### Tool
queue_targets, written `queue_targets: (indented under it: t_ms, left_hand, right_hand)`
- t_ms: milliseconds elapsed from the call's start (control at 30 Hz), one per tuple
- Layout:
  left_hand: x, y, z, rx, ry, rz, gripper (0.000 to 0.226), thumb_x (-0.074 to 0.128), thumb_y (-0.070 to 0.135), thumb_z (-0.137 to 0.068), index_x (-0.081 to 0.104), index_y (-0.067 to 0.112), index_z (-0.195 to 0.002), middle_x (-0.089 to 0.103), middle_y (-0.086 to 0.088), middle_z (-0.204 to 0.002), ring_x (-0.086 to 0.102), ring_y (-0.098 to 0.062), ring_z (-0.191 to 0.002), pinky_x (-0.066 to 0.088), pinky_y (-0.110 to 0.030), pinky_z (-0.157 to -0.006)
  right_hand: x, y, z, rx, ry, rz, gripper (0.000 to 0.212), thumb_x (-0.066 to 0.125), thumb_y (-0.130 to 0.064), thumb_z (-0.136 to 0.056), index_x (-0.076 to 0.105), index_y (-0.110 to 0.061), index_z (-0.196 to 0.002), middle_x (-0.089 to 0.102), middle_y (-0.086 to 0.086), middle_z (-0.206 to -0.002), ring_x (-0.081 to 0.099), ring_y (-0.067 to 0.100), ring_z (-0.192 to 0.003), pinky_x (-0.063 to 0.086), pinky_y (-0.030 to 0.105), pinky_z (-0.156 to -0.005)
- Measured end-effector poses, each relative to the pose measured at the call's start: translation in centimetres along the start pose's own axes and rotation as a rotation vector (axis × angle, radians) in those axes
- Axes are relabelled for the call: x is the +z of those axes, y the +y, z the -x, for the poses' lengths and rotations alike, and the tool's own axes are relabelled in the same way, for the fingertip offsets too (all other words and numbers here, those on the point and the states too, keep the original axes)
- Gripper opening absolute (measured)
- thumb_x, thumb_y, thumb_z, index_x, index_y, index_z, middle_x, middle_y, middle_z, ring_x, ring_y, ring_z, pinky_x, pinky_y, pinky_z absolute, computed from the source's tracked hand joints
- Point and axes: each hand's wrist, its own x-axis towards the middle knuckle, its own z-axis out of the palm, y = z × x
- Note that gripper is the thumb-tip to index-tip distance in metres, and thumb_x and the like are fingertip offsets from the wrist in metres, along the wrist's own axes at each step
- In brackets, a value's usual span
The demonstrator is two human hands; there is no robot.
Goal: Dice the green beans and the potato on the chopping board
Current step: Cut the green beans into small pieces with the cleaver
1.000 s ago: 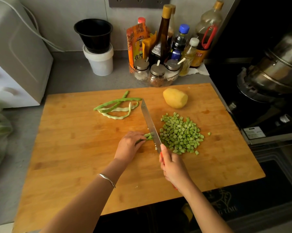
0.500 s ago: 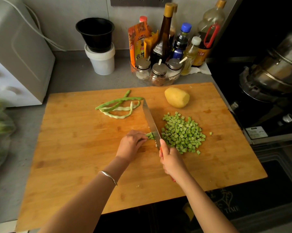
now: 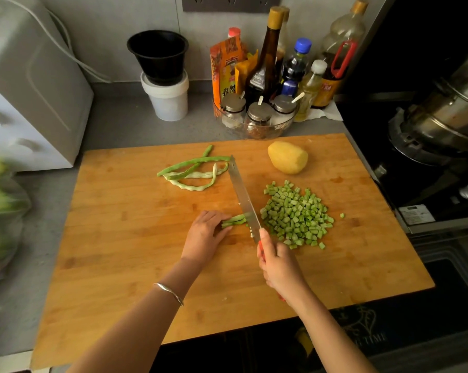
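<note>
Two hands meet mid-board on the wide bamboo chopping board (image 3: 119, 238): my left hand (image 3: 205, 235) curls over a short bundle of green beans (image 3: 234, 220), and my right hand (image 3: 278, 267) grasps the red-handled steel knife (image 3: 243, 197), its blade across their ends. A heap of diced bean pieces (image 3: 294, 214) lies at three o'clock of the blade, and the peeled yellow potato (image 3: 288, 157) at one o'clock.

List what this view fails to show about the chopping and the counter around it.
Head view: the handle of the knife is almost wholly wrapped by the right hand.
Head view: the left hand covers one end of the bean bundle, hiding how many beans it holds.
Head view: the bag of greens is blurred and cut by the left edge.
Head view: the steel pot is cut by the right edge.
</note>
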Motion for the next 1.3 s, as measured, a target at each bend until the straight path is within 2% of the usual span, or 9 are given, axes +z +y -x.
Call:
queue_targets:
  t_ms: [233,400,500,633,833,1000,1100,1300]
  left_hand:
    - [0.1,0.2,-0.2,-0.043,0.001,0.014,0.022,0.075,0.017,-0.079,0.072,0.012,-0.101,0.069,0.000,-0.093,0.057,-0.016,-0.090,0.045,-0.022,-0.082]
    - [-0.1,0.4,-0.3,-0.044,-0.006,0.024,0.020,0.075,0.016,-0.079,0.073,0.011,-0.099,0.069,-0.001,-0.090,0.058,-0.018,-0.086,0.045,-0.025,-0.081]
    - [-0.2,0.3,-0.3,-0.053,-0.013,0.021,0.021,0.074,0.018,-0.080,0.072,0.012,-0.100,0.069,-0.001,-0.092,0.057,-0.016,-0.088,0.046,-0.026,-0.082]
    - [0.0,0.4,-0.3,-0.083,-0.001,0.034,0.021,0.074,0.019,-0.080,0.072,0.014,-0.101,0.067,0.000,-0.093,0.053,-0.012,-0.089,0.037,-0.015,-0.080]
    - [0.7,1.3,-1.0,-0.088,-0.015,0.084,0.025,0.073,0.025,-0.081,0.070,0.017,-0.104,0.067,0.002,-0.099,0.051,-0.010,-0.094,0.041,-0.022,-0.086]
    - [0.5,0.7,-0.6,-0.085,-0.029,0.065,0.030,0.075,0.028,-0.078,0.068,0.017,-0.105,0.065,0.002,-0.102,0.053,-0.013,-0.097,0.037,-0.018,-0.088]
    - [0.4,0.6,-0.5,-0.085,-0.027,0.062,0.025,0.076,0.022,-0.078,0.070,0.015,-0.101,0.067,-0.001,-0.098,0.055,-0.017,-0.096,0.033,-0.012,-0.086]
    - [0.5,0.7,-0.7,-0.103,-0.026,0.076,0.021,0.076,0.019,-0.078,0.072,0.014,-0.098,0.068,0.000,-0.096,0.054,-0.014,-0.096,0.033,-0.011,-0.085]
  right_hand:
    - [1.1,0.4,-0.3,0.065,0.038,0.090,0.060,0.031,-0.061,-0.096,0.044,-0.016,-0.060,0.038,-0.008,-0.037,0.036,0.012,-0.040,0.028,0.027,-0.047]
    - [2.3,-0.6,-2.3,0.095,0.054,0.200,0.060,0.027,-0.064,-0.096,0.047,-0.018,-0.063,0.047,-0.002,-0.055,0.044,0.020,-0.051,0.033,0.027,-0.051]
    - [1.6,-0.5,-2.6,0.118,0.042,0.107,0.060,0.028,-0.062,-0.096,0.048,-0.016,-0.063,0.042,-0.005,-0.048,0.040,0.016,-0.044,0.029,0.027,-0.047]
    - [-0.3,0.3,-0.9,0.146,-0.013,-0.052,0.055,0.031,-0.056,-0.099,0.045,-0.014,-0.067,0.033,-0.007,-0.044,0.029,0.011,-0.035,0.021,0.022,-0.039]
    - [-1.8,0.6,-0.3,0.102,0.052,-0.056,0.054,0.033,-0.054,-0.099,0.044,-0.013,-0.065,0.034,-0.004,-0.046,0.030,0.011,-0.036,0.024,0.024,-0.041]
    - [-1.8,-0.1,0.3,0.046,-0.014,-0.069,0.054,0.034,-0.055,-0.099,0.045,-0.014,-0.066,0.031,-0.003,-0.047,0.028,0.012,-0.036,0.022,0.022,-0.037]
    - [-1.3,0.0,0.3,0.018,-0.028,-0.018,0.055,0.034,-0.059,-0.097,0.045,-0.015,-0.066,0.033,-0.004,-0.046,0.030,0.011,-0.037,0.024,0.024,-0.041]
    - [-0.6,0.4,-0.1,0.055,-0.022,0.035,0.056,0.033,-0.061,-0.096,0.045,-0.016,-0.065,0.036,-0.007,-0.042,0.033,0.009,-0.038,0.026,0.027,-0.046]
